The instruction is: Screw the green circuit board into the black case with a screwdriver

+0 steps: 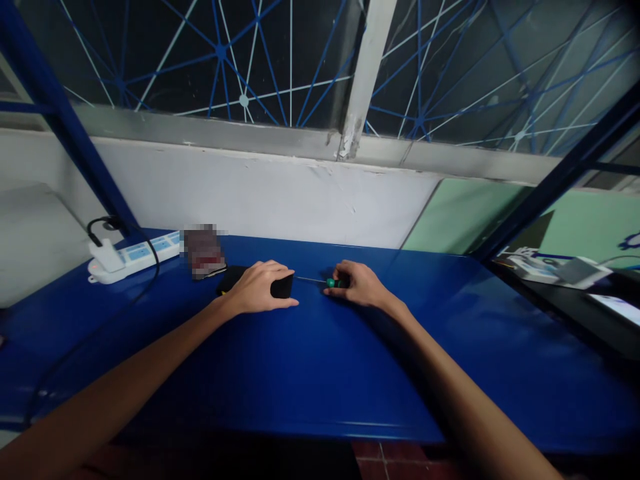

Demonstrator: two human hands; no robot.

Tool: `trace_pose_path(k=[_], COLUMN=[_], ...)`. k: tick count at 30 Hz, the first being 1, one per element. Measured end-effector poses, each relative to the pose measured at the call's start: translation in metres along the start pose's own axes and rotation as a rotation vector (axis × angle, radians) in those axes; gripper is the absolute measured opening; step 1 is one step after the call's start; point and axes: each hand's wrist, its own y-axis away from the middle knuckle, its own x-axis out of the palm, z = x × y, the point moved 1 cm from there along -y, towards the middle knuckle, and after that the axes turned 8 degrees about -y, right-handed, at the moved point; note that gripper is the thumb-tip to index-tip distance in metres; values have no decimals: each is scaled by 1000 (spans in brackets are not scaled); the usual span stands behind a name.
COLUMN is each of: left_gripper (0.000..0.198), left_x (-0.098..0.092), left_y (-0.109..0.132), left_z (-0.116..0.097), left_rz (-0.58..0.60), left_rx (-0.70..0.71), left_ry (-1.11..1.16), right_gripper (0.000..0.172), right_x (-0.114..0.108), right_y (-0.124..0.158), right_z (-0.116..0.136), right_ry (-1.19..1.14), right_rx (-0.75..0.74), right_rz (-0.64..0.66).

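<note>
My left hand [257, 287] is wrapped over a black box-like object [283, 285] on the blue table, its thumb along the near side. In my right hand [357, 283] is a screwdriver [331, 283] with a green and black handle, gripped between thumb and fingers. Its thin metal shaft points left, and the tip is close to the right end of the black object; whether they touch is too small to tell. Another dark, flat part [231, 277] shows behind my left hand, partly hidden by it.
A white power strip [145, 252] with a plug and black cable lies at the back left of the blue table [300, 373]. Beside it is a blurred-out dark reddish item [204, 252]. Electronics and a lit screen [617, 307] are at the right. Blue frame posts stand on both sides.
</note>
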Motion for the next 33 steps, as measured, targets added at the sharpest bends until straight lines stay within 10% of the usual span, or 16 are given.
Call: trace_pose_path(k=[33], left_gripper=[72], left_x=[0], left_y=[0], left_z=[0], left_rz=[18], left_rx=[-4], left_ry=[6], right_gripper=[46], right_x=[-3], right_y=[3], right_z=[5], right_ry=[-48], right_rx=[54], right_rz=[-3])
